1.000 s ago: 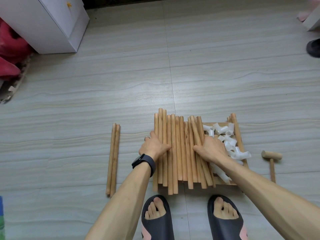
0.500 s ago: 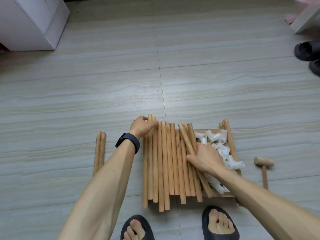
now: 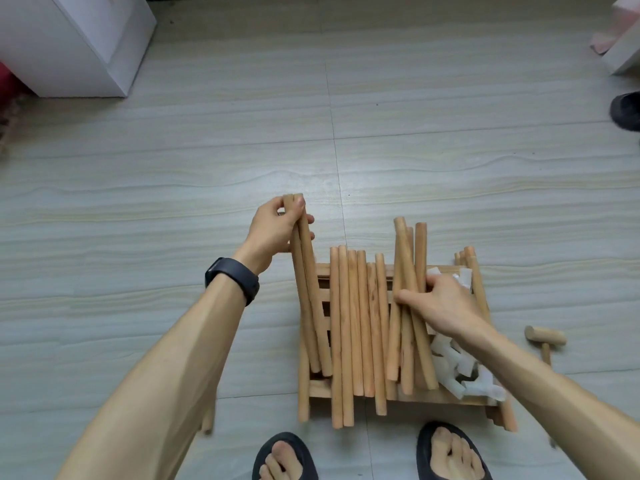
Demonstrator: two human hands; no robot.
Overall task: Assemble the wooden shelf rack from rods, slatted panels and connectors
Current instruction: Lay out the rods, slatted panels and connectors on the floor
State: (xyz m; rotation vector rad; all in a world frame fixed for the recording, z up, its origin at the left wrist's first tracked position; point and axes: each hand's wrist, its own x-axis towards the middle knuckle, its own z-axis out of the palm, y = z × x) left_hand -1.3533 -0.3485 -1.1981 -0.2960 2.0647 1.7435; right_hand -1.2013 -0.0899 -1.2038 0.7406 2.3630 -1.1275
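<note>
Several wooden rods (image 3: 356, 323) lie side by side on a slatted wooden panel (image 3: 322, 271) on the floor. My left hand (image 3: 277, 230) grips the far ends of two rods (image 3: 308, 289) and tilts them up from the pile's left side. My right hand (image 3: 440, 303) closes around three rods (image 3: 408, 271), lifted at their far ends. White plastic connectors (image 3: 464, 372) lie heaped on the right of the panel, partly hidden by my right forearm. A few more rods (image 3: 478, 285) rest along the panel's right edge.
A small wooden mallet (image 3: 545, 337) lies on the floor to the right. A white cabinet (image 3: 76, 39) stands at the far left, a black shoe (image 3: 625, 110) at the far right edge. My two slippered feet (image 3: 446, 452) are just in front of the panel.
My left hand has taken hold of two rods and raised their far ends. My right hand has gathered three rods and tilted them up. The slatted panel under the pile now shows.
</note>
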